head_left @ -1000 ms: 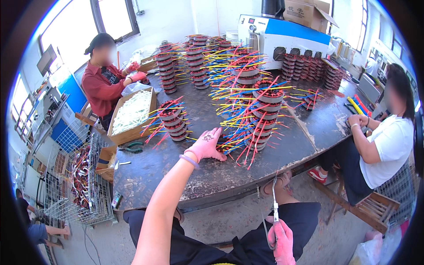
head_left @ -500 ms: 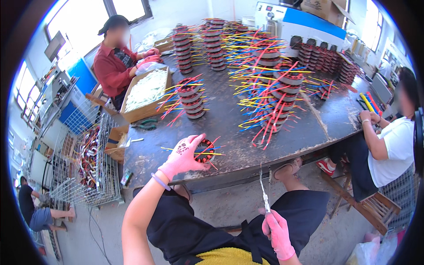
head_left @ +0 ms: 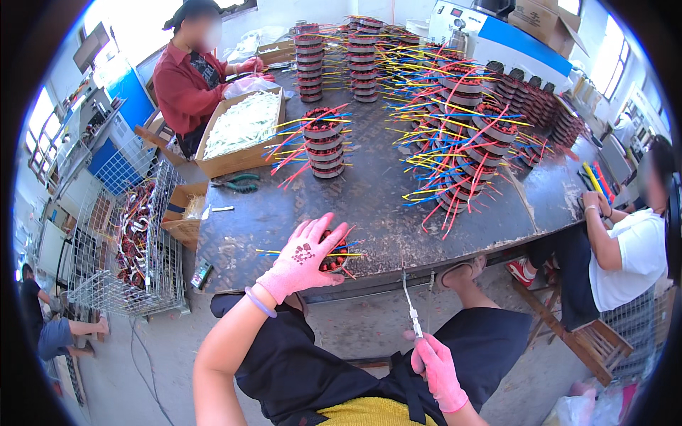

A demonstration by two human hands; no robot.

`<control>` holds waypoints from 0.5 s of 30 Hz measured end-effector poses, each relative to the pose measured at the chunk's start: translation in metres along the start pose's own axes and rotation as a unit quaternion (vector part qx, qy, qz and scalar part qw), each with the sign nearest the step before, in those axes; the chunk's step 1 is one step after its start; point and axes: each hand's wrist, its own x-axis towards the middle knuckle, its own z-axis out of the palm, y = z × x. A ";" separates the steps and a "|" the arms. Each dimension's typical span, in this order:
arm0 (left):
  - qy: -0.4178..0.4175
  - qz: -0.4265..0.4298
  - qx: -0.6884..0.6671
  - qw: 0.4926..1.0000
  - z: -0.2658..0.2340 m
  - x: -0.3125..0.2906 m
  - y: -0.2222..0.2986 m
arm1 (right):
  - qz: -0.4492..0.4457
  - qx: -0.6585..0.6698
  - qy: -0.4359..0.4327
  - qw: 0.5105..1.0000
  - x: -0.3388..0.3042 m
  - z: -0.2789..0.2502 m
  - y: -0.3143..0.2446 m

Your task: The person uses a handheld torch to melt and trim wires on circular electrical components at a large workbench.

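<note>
While my left hand (head_left: 302,254) is spread wide at the ring (head_left: 334,262) on the table (head_left: 387,238), gripping or not I can't tell, my right hand (head_left: 439,369) holds a tool (head_left: 413,316), and placing the ring probably needs steadying next.

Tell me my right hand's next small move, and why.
Perhaps bring the slim silver metal tool in your pink-gloved right hand toward the ring-shaped, red-and-black wound core: your pink-gloved left hand rests on that core, while the tool sits apart from it.

Pink gloves (head_left: 302,257), lavender bangle (head_left: 261,303), yellow top (head_left: 373,412), black apron (head_left: 312,369).
</note>
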 end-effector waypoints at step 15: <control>-0.066 0.119 -0.023 0.990 0.007 0.011 0.001 | 0.007 0.008 0.005 1.000 -0.003 -0.004 -0.002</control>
